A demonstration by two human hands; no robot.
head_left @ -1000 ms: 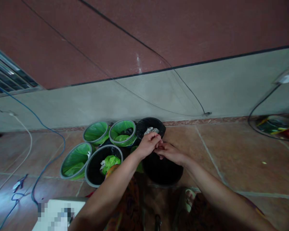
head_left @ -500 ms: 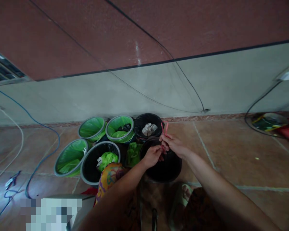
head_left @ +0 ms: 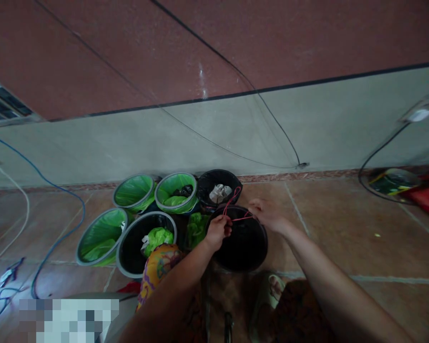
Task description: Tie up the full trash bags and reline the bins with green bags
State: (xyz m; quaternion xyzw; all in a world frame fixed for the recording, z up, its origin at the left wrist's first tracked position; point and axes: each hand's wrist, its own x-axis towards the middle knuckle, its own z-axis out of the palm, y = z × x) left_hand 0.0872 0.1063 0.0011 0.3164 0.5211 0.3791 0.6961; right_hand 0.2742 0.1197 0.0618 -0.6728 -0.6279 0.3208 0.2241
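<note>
My left hand (head_left: 218,232) pinches a thin pink string (head_left: 232,197) over the near black bin (head_left: 241,252). A loop of the string stands up above my fingers, and a strand runs across to my right hand (head_left: 266,214), whose fingers are closed on it at the bin's right rim. The near bin looks dark inside. Behind it stands a black-lined bin (head_left: 203,188) with crumpled pale paper (head_left: 220,193) in it. Left of my left hand lies a bright green plastic bag (head_left: 196,229), between the bins.
Several grey-rimmed bins stand at the left, among them a green-lined bin (head_left: 93,238) and a black-lined one (head_left: 125,252) holding a green bundle. A blue cable (head_left: 79,209) curves over the tiled floor. Cables hang along the wall (head_left: 214,128). A red item (head_left: 427,197) lies far right.
My hands have moved apart, the left slightly down and left, the right outward. The pink string now stretches between them, with its loop leaning right.
</note>
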